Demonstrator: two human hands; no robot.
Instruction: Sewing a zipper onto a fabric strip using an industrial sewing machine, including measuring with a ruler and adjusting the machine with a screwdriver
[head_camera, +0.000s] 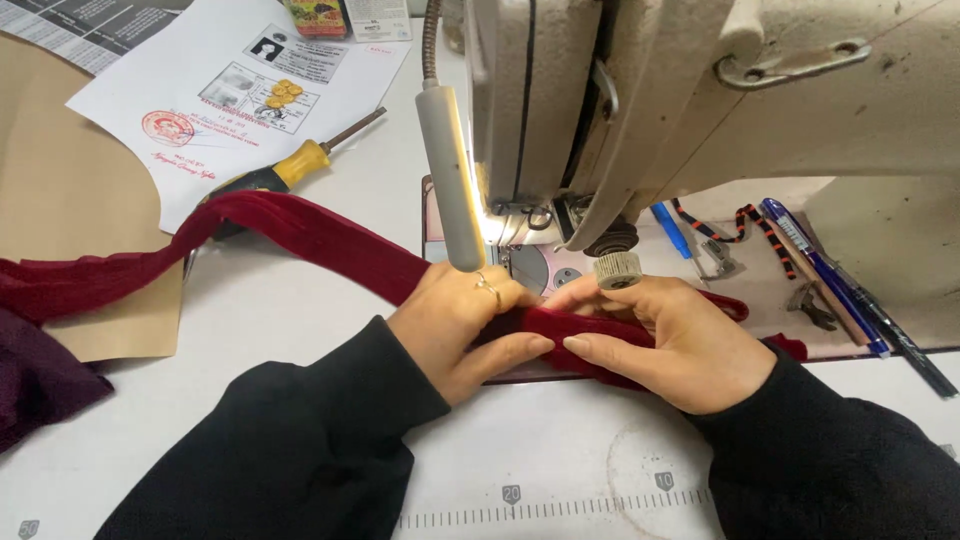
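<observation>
Grip pinched: both hands (570, 340) flat on red strip (320, 235)

My left hand (455, 325) and right hand (672, 345) rest side by side on the fabric strip (310, 235), before the sewing machine (700, 90). The strip trails left across the table (290, 310). A screwdriver (285, 170) lies behind it; pens (840, 285) lie right.

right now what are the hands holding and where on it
Both hands press a dark red fabric strip flat by the sewing machine needle: left hand and right hand pinch its folded end, thumbs nearly meeting.
</observation>
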